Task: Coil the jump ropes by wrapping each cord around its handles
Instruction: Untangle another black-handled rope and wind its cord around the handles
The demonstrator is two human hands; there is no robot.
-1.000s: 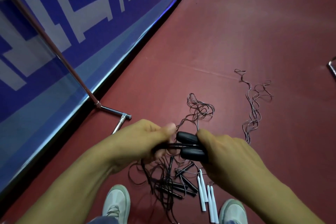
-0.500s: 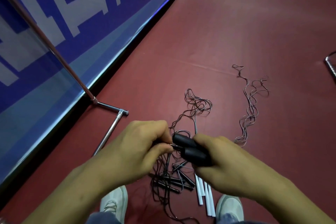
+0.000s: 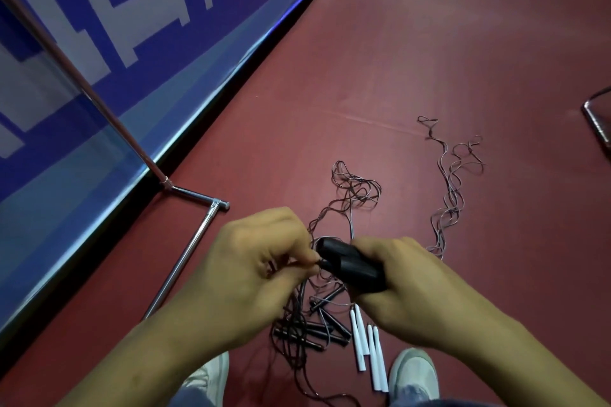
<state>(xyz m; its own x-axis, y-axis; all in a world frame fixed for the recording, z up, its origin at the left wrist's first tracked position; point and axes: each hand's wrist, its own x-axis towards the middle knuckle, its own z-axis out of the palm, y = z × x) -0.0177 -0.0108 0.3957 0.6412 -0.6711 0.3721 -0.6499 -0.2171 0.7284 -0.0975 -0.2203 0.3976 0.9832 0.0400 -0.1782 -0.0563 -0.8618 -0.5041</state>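
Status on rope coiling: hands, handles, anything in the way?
Right hand grips both black handles. Left hand pinches the cord at their tips. Loose ropes and white handles lie on floor below.

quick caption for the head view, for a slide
Right hand grips two black handles while left hand pinches the cord at their tips, over loose ropes on the floor.
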